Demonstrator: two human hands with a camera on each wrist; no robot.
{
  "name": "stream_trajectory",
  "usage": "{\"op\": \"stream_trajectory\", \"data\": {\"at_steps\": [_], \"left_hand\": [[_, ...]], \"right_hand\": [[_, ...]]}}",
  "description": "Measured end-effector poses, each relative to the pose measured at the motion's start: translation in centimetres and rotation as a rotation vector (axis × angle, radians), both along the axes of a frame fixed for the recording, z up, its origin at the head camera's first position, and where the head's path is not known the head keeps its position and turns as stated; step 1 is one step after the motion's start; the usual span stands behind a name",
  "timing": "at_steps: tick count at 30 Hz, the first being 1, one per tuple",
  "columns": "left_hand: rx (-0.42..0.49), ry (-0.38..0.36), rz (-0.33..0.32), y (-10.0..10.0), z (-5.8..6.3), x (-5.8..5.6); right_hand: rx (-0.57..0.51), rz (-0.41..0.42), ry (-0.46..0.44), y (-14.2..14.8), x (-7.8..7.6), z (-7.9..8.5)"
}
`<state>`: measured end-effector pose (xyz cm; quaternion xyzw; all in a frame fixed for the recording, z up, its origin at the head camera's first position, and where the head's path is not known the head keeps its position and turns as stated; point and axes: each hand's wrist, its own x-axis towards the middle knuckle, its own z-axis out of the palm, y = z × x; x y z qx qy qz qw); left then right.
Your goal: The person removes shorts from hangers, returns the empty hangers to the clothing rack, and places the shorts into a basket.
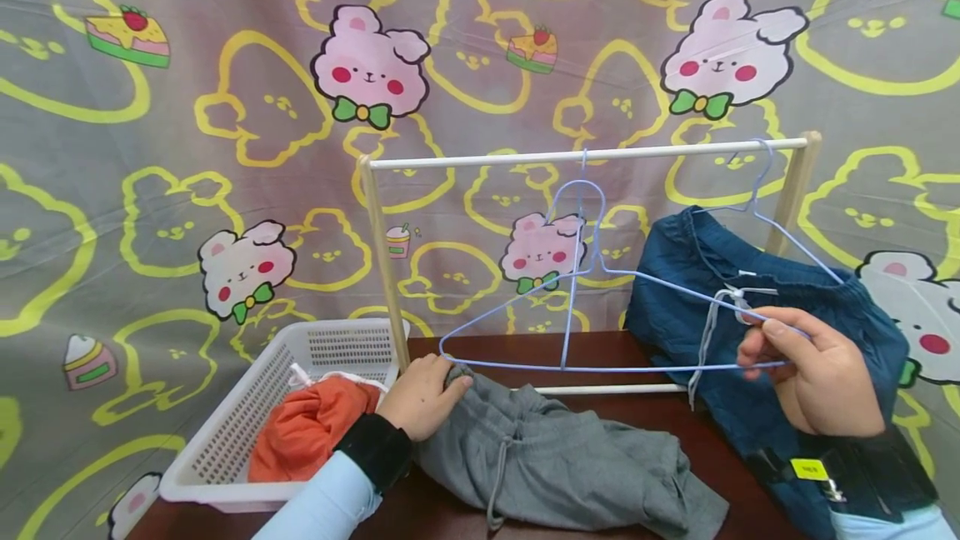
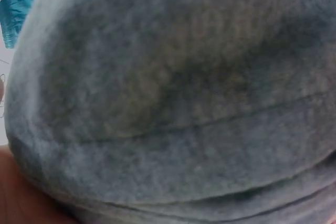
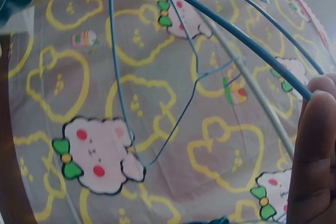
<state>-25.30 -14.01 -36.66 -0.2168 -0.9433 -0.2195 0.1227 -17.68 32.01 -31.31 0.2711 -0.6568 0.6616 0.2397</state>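
In the head view my right hand (image 1: 828,377) pinches the right end of a thin lilac-blue clothes hanger (image 1: 517,367). The hanger is held level above the table, hook upward, in front of the rack. In the right wrist view, fingertips (image 3: 323,108) grip the hanger's wire (image 3: 231,30). My left hand (image 1: 423,397) holds the waistband corner of grey drawstring shorts (image 1: 555,457), just below the hanger's left end. The shorts lie crumpled on the table, their cord hanging forward. Grey cloth (image 2: 173,103) fills most of the left wrist view, hiding the fingers there.
A small rack with a white rail (image 1: 480,160) stands behind the hands. Blue shorts (image 1: 675,290) hang from a hanger at its right; another hanger (image 1: 572,307) hangs mid-rail. At left, a white basket (image 1: 217,432) contains an orange garment (image 1: 315,423). A patterned curtain (image 1: 465,40) forms the backdrop.
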Motion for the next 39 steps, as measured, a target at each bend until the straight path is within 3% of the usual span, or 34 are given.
{"op": "stream_trajectory", "data": {"at_steps": [12,19,23,29,35,39], "left_hand": [[-0.047,-0.059,0.065,-0.2,-0.4,0.2],[-0.012,-0.057,0.056,-0.4,-0.1,0.1],[0.004,-0.054,0.047,-0.6,0.1,0.2],[0.014,-0.062,0.051,-0.8,0.2,0.2],[0.019,-0.055,0.048,-0.8,0.3,0.3],[0.02,-0.048,0.039,-0.7,0.2,0.3]], "right_hand": [[-0.101,0.135,-0.006,-1.9,0.9,1.8],[-0.069,0.141,-0.013,-2.3,1.1,2.0],[-0.084,0.088,-0.012,-2.5,1.1,2.1],[0.038,-0.131,-0.031,-3.4,1.2,3.1],[0.031,-0.174,-0.119,-6.6,0.9,3.9],[0.176,-0.289,-0.084,-8.9,0.8,4.3]]}}
